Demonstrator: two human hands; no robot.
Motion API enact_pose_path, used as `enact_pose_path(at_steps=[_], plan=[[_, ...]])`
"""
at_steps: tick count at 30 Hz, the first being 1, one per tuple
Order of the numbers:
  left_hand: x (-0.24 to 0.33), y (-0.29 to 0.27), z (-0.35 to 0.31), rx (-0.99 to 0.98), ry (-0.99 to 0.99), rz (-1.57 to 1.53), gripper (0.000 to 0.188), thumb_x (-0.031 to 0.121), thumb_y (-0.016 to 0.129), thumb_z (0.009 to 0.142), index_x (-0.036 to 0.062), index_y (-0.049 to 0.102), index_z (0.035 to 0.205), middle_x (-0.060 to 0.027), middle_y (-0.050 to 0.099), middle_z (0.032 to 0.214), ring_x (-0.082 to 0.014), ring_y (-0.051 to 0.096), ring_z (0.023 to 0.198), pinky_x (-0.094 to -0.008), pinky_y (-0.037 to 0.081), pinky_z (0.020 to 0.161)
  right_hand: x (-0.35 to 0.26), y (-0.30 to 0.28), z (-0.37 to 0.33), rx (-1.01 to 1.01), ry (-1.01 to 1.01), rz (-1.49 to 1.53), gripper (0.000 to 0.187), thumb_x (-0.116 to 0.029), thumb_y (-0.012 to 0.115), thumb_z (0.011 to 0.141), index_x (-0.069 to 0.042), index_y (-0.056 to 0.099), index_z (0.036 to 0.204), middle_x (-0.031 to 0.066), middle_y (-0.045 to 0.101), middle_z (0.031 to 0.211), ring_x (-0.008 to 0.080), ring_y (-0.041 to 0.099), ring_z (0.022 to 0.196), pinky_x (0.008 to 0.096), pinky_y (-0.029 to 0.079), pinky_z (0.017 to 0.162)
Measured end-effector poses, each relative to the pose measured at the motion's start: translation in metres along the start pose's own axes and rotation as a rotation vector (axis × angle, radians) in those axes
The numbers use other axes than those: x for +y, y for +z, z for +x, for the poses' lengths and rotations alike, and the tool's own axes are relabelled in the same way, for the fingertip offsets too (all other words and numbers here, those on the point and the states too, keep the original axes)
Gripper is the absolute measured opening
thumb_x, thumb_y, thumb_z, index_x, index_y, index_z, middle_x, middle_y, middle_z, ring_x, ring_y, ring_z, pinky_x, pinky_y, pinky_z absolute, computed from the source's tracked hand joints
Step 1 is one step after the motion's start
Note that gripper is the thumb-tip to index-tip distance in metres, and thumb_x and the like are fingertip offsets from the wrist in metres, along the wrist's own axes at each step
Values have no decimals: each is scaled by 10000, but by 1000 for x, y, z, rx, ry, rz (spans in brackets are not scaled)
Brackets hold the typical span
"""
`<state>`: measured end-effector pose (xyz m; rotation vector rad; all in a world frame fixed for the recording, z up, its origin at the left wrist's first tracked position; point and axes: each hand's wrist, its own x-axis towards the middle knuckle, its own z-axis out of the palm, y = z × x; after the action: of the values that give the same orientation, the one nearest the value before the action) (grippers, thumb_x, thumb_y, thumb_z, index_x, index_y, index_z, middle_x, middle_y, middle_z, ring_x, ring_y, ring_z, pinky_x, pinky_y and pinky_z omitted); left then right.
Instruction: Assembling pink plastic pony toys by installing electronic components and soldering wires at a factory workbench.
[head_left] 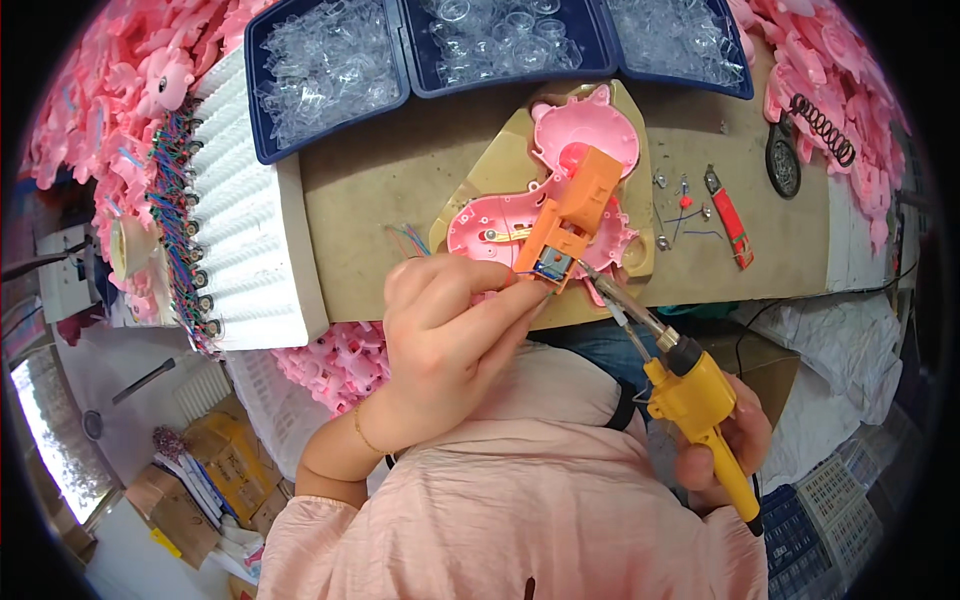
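My left hand [435, 330] is closed, its fingertips pinching a thin blue wire [540, 271] at the near end of an orange plastic housing [590, 190]. A small metal-cased part [553, 262] sits in that end. In my right hand [745, 435] is a yellow soldering iron [700, 395] with a solder feed tube beside its barrel. The iron's tip meets or almost meets the housing's right edge; contact is too small to tell. Beneath the housing lies an open pink toy shell [475, 228] in a yellowish holder [520, 135]. The fingertips partly hide the wire.
Blue bins [400, 60] of clear plastic parts line the back. At left stands a white ridged tray [250, 200] beside motors with coloured wires [180, 240]. Red cutter knife [735, 230], loose small parts [685, 200] and a black coil [822, 130] lie right. Pink toy pieces [835, 60] are heaped around.
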<state>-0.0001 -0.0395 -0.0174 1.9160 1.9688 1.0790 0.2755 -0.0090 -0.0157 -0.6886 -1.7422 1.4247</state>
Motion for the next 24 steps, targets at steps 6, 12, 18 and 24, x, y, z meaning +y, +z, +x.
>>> enact_pose_path(at_steps=[6,12,18,24], plan=[[-2,-2,1,-10,45,0,189,74,710,659,104,670,841,-5,593,811,-188,551,739,-326,386,669,2,-4,-3,-69,-38,-17,612,-362,621,852,-79,331,1311,246,455,1213,277,538,1034,352,458,866],[-3,-4,4,-71,21,-76,222,37,718,640,87,672,851,-18,565,811,-194,526,754,-324,389,687,-5,-2,0,-107,56,-33,619,-335,617,860,-72,305,1326,266,449,1216,286,539,1037,355,464,849],[-2,-5,6,-65,63,-25,174,73,718,649,96,670,815,-8,588,801,-190,555,736,-326,394,657,2,5,5,-82,-34,-37,589,-258,639,822,-38,354,1288,246,490,1181,257,564,970,331,472,766],[-3,-6,6,-104,63,-16,223,52,724,635,98,674,847,-17,560,806,-199,535,757,-326,395,702,8,9,6,-57,-124,-42,562,-181,661,784,-5,402,1251,226,532,1146,228,588,902,307,480,682]])
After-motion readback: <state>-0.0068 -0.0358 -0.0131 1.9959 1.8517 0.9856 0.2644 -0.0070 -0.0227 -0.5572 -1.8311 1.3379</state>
